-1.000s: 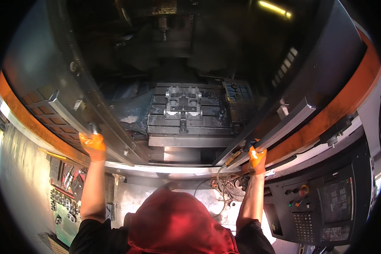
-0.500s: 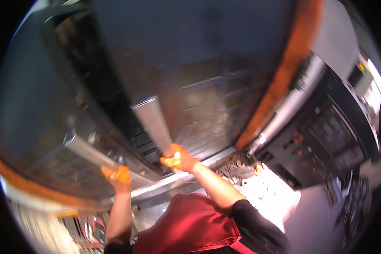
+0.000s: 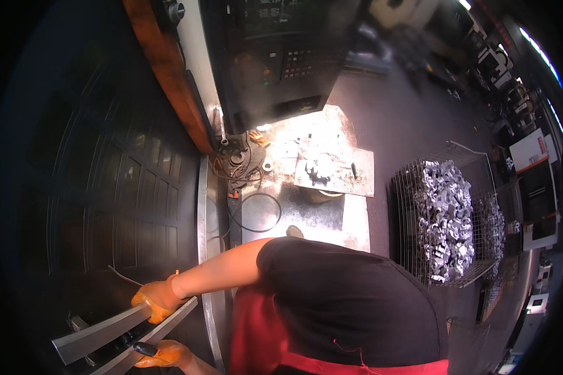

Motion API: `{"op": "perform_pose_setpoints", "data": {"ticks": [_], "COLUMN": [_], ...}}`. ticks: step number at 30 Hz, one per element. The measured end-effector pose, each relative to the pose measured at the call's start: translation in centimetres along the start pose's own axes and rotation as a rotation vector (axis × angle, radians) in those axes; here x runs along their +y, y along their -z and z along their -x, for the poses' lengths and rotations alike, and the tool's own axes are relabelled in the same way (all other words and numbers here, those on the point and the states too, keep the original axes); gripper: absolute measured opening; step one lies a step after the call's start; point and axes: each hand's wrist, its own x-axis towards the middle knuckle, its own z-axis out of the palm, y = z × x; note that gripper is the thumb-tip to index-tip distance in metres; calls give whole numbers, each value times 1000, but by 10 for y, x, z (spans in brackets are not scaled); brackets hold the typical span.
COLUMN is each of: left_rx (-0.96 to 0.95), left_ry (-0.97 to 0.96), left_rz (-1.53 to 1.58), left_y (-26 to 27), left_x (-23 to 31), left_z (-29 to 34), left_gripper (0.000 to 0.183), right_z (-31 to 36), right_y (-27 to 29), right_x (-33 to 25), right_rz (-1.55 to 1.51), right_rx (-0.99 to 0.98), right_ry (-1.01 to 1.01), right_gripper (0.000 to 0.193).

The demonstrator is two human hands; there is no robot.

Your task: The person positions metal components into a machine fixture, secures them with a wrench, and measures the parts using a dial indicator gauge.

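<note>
Orange-gloved right hand [image 3: 157, 300] — grip wraps upper bar [image 3: 100, 334] | left hand [image 3: 167, 354] — grip wraps lower bar [image 3: 171, 320]

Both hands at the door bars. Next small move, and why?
Perhaps check the gap before letting go: the right hand grasps the upper bar, the left hand is at the lower bar, and shadow between hides whether the doors meet.

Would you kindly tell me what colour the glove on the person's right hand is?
The glove is orange, showing best in the head view.
</note>
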Motion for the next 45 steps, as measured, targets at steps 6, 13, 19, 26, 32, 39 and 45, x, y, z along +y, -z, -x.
{"op": "perform_pose_setpoints", "data": {"ticks": [6, 13, 19, 26, 32, 39, 45], "left_rx": [-296, -697, -1118, -1847, -2072, -2108, -2043], "left_ry": [255, 917, 445, 337, 40, -310, -235], "left_rz": [191, 638, 930, 966, 709, 511, 802], "left_y": [-22, -88, -171, -209, -192, -204, -170], "left_x": [-37, 77, 296, 511, 621, 860, 1087], "left_z": [73, 203, 251, 237, 283, 295, 257], "left_gripper": [27, 26, 36, 12, 18, 30, 36], "right_z": [18, 291, 630, 884, 1018, 1102, 1196], "right_y": [0, 90, 100, -11, -106, -137, -118], "right_x": [2, 63, 100, 129, 138, 103, 83], "right_rz": [311, 436, 127, -259, -444, -774, -683], "right_rx": [152, 73, 647, 1509, 1771, 1752, 2005], "right_ry": [-29, -462, -1166, -1362, -1674, -1964, -1795], "right_gripper": [53, 85, 84, 54, 52, 55, 66]}}
